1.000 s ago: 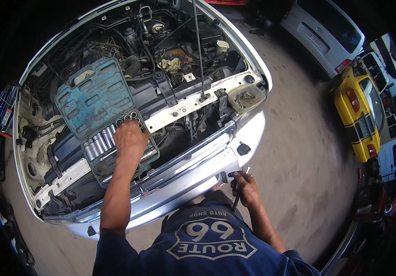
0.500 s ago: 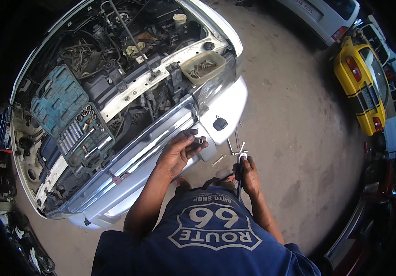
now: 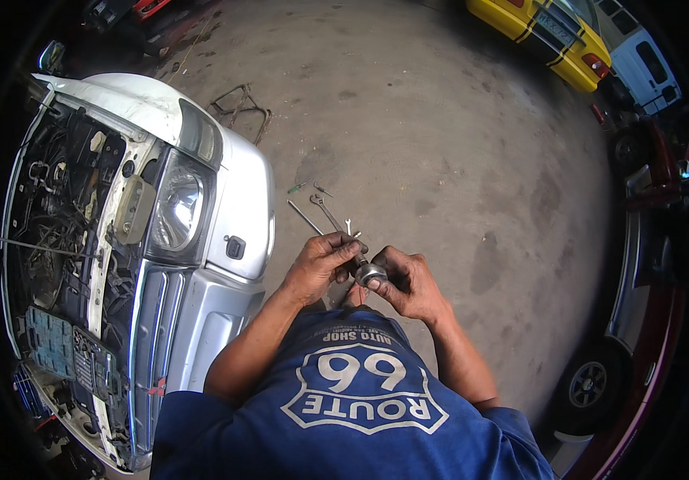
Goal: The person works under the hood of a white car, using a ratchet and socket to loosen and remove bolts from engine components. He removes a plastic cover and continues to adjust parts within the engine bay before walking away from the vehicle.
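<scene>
In front of my shirt both hands meet over a ratchet wrench (image 3: 372,275) with a round metal head. My right hand (image 3: 415,286) is closed around it, its thumb pressed on the head; the handle is mostly hidden. My left hand (image 3: 320,266) pinches a small dark socket (image 3: 361,259) at the side of the ratchet head. Fingers hide most of the socket, so I cannot tell whether it sits fully on the drive.
Beyond my hands, a wrench (image 3: 326,210), a long metal rod (image 3: 304,217) and a green-handled screwdriver (image 3: 296,188) lie on the floor. At left stands a white vehicle (image 3: 240,188), its engine bay exposed, an open socket case (image 3: 50,342) and a plastic tray (image 3: 134,210) on its front.
My hands came together, bringing the socket in my left hand to the ratchet wrench in my right. My view turned right, so the vehicle now sits farther left.
</scene>
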`<state>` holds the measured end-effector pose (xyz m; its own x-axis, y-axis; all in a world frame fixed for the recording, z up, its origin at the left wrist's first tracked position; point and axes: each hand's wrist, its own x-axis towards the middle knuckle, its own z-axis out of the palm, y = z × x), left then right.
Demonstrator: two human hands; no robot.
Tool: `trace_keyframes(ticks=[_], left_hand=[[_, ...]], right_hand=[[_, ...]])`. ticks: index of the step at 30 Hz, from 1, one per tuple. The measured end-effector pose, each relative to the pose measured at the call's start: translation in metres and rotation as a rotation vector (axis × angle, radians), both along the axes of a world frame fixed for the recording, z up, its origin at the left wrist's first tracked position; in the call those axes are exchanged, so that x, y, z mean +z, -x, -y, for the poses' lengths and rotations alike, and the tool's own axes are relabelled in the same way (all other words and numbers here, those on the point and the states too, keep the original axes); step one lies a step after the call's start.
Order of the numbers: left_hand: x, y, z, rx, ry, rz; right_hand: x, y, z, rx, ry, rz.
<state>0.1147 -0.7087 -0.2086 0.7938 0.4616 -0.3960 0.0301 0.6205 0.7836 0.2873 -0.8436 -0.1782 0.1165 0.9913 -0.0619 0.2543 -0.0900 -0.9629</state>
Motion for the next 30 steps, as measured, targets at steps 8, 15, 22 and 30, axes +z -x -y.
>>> trace_keyframes(ticks=[8, 15, 22, 30], left_hand=[[-0.026, -0.101, -0.055, -0.42, 0.18, 0.098], [-0.047, -0.218, -0.158, -0.352, 0.098, 0.376], [-0.008, -0.312, -0.34, -0.257, -0.609, 0.073], [0.046, -0.321, -0.517, -0.051, -0.366, 0.167]], right_hand=[[-0.014, -0.111, -0.026, 0.028, -0.035, -0.058], [-0.057, -0.202, -0.134, -0.244, -0.02, -0.419], [-0.037, -0.302, -0.339, -0.151, -0.007, -0.442], [0.014, -0.371, -0.573, 0.42, -0.007, 0.092]])
